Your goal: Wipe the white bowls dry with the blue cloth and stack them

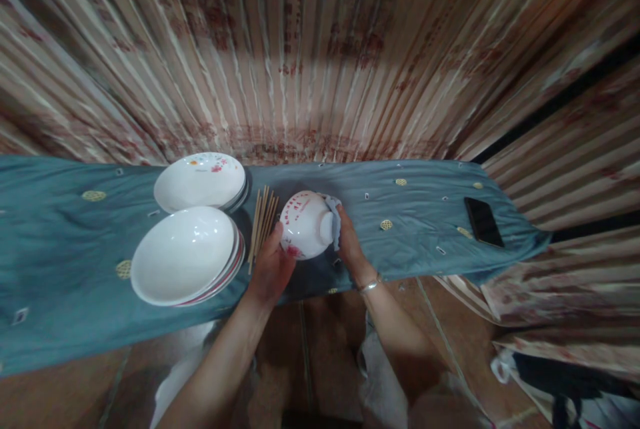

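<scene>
A white bowl (306,225) with red lettering and a pink flower is tipped on its side over the table, its foot turned to the right. My left hand (273,267) is closed on the bowl's rim from the lower left. On the other side, my right hand (349,239) presses a grey-blue cloth (334,215) against the bowl near its foot; part of the fingers is hidden behind the cloth. Just left of the bowl lie several wooden chopsticks (262,222), side by side.
Left of the chopsticks stand two stacks of white dishes, a nearer stack (183,255) and a farther flowered stack (200,182). A black phone (483,221) lies toward the right end of the teal tablecloth (415,249). Pleated curtains (320,69) hang behind the table.
</scene>
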Demonstrator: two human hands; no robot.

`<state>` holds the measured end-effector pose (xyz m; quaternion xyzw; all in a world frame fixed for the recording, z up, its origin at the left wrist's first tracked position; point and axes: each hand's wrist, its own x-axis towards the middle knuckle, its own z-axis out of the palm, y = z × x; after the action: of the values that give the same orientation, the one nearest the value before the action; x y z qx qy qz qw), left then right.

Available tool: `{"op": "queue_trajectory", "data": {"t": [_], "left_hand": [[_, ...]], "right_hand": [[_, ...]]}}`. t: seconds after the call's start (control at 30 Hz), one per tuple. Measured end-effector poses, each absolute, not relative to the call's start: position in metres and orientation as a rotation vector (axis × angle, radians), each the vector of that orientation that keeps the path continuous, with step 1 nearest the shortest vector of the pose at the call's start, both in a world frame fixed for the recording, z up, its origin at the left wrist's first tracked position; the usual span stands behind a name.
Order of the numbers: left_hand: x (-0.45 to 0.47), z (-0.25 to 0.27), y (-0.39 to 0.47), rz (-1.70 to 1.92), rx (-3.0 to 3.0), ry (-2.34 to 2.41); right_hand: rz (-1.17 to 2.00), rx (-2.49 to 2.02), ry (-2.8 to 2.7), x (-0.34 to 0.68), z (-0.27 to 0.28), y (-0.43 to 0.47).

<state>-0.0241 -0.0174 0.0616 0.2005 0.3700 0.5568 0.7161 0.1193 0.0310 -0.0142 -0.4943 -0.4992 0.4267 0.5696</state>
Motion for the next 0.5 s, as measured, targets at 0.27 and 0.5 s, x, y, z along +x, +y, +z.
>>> {"op": "queue_trajectory", "data": {"t": [0.27, 0.5], "left_hand": [[-0.029, 0.060, -0.012, 1.250, 0.313, 0.783], [-0.034, 0.063, -0.010, 1.253, 0.351, 0.782]], "right_hand": [[0.853, -1.347, -1.166, 0.108, -0.029, 0.006], [0.728, -1.361, -1.323, 0.088, -0.013, -0.028]]}}
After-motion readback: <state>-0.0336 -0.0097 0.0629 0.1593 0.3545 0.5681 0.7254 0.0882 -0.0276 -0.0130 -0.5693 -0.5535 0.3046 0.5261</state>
